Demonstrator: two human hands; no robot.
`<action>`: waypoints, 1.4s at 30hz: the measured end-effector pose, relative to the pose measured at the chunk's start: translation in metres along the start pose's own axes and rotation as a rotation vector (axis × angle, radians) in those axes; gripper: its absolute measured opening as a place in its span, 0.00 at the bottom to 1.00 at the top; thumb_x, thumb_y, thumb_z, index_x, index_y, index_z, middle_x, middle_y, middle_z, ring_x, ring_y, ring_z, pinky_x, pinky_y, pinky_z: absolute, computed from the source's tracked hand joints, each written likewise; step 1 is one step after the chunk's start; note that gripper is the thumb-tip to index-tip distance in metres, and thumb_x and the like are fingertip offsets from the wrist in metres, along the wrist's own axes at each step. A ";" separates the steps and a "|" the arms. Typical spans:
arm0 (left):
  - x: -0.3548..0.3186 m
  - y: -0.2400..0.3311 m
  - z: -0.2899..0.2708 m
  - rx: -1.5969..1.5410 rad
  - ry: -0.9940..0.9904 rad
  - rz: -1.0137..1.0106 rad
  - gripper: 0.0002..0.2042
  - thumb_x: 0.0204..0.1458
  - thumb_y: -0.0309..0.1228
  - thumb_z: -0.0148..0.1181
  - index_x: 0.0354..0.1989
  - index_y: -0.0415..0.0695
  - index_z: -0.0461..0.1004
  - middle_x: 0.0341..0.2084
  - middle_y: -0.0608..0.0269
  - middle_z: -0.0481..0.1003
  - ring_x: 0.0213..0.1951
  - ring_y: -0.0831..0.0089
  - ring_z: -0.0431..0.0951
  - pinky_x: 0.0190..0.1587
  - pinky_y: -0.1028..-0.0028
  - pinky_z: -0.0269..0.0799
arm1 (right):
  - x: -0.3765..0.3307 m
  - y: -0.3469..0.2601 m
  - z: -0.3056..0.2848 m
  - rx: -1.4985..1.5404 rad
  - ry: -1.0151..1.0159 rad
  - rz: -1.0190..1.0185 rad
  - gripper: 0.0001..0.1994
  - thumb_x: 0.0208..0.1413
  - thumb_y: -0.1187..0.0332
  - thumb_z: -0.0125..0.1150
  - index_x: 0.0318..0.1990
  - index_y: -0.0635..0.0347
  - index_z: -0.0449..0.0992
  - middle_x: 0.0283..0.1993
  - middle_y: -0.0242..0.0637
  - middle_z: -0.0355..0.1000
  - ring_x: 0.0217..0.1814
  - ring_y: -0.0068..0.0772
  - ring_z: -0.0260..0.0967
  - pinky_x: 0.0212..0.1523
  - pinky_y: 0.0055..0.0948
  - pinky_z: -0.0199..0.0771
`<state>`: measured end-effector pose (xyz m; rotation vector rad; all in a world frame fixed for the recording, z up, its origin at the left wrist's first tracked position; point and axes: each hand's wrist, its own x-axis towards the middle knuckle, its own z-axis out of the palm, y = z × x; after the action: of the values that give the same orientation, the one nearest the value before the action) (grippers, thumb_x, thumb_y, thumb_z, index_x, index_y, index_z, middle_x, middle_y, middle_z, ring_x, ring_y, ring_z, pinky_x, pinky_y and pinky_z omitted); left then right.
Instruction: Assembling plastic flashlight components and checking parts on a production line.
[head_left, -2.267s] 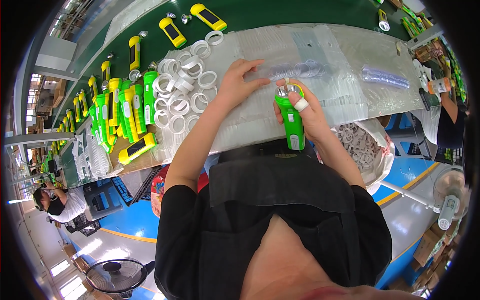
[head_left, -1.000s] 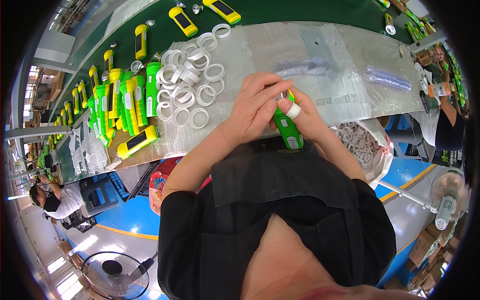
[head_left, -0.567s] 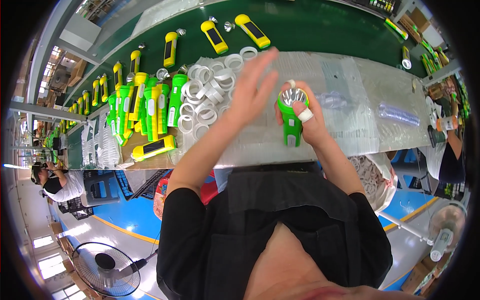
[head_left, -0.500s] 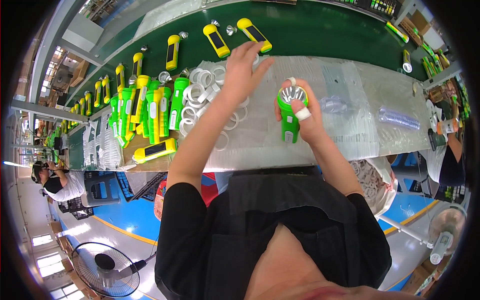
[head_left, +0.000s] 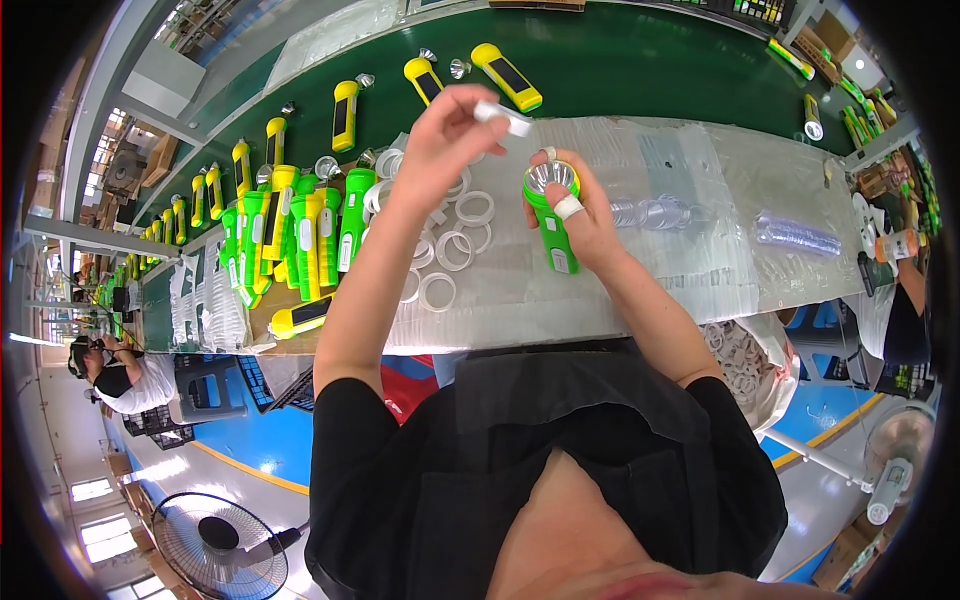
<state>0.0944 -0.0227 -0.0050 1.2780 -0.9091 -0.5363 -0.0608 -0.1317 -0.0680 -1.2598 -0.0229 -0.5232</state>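
Observation:
My right hand [head_left: 582, 205] is wrapped round a green flashlight [head_left: 555, 235], held nearly upright with its silver reflector [head_left: 550, 178] facing up. White tape covers a finger and the thumb of that hand. Raised to the left of the flashlight, my left hand [head_left: 445, 140] pinches a white plastic ring [head_left: 503, 118], seen edge-on and apart from the flashlight. Below my left hand, several loose white rings [head_left: 454, 250] are scattered on the plastic-covered tabletop [head_left: 520, 300]. A cluster of green and yellow flashlights [head_left: 290, 235] lies to the left, beyond my forearm.
Yellow flashlights with dark panels [head_left: 507, 78] and loose reflectors line the green conveyor belt [head_left: 640, 70]. Clear round lenses [head_left: 655, 212] lie right of my right hand, with a stack of clear discs [head_left: 797, 234] farther right. A sack of rings [head_left: 745, 365] hangs below the table edge.
My left hand has come back from the far side of the rings and now holds a white ring. My right hand has shifted slightly left with the flashlight. Some loose rings have spread nearer.

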 end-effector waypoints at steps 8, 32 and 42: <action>-0.052 0.014 0.023 0.646 -0.082 0.396 0.13 0.42 0.29 0.73 0.39 0.48 0.81 0.42 0.60 0.69 0.41 0.68 0.73 0.40 0.71 0.73 | -0.004 0.000 0.002 0.063 -0.078 -0.022 0.17 0.63 0.65 0.50 0.56 0.60 0.63 0.42 0.35 0.68 0.36 0.23 0.67 0.36 0.25 0.71; -0.049 0.000 0.067 0.558 -0.206 0.264 0.20 0.42 0.34 0.72 0.38 0.46 0.66 0.37 0.59 0.78 0.37 0.57 0.77 0.34 0.64 0.71 | 0.044 -0.144 -0.033 -1.233 -0.824 0.060 0.23 0.41 0.69 0.73 0.47 0.63 0.74 0.34 0.36 0.68 0.36 0.33 0.68 0.38 0.29 0.72; -0.044 -0.006 0.077 0.612 -0.128 0.277 0.21 0.39 0.33 0.74 0.38 0.47 0.69 0.34 0.61 0.77 0.36 0.59 0.77 0.35 0.64 0.72 | 0.033 -0.127 -0.022 -1.575 -0.462 -0.001 0.24 0.40 0.49 0.72 0.29 0.63 0.71 0.22 0.37 0.68 0.29 0.33 0.70 0.28 0.31 0.69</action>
<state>0.0074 -0.0336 -0.0208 1.6357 -1.3998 -0.1151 -0.0866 -0.1898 0.0485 -2.9006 0.0075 -0.1537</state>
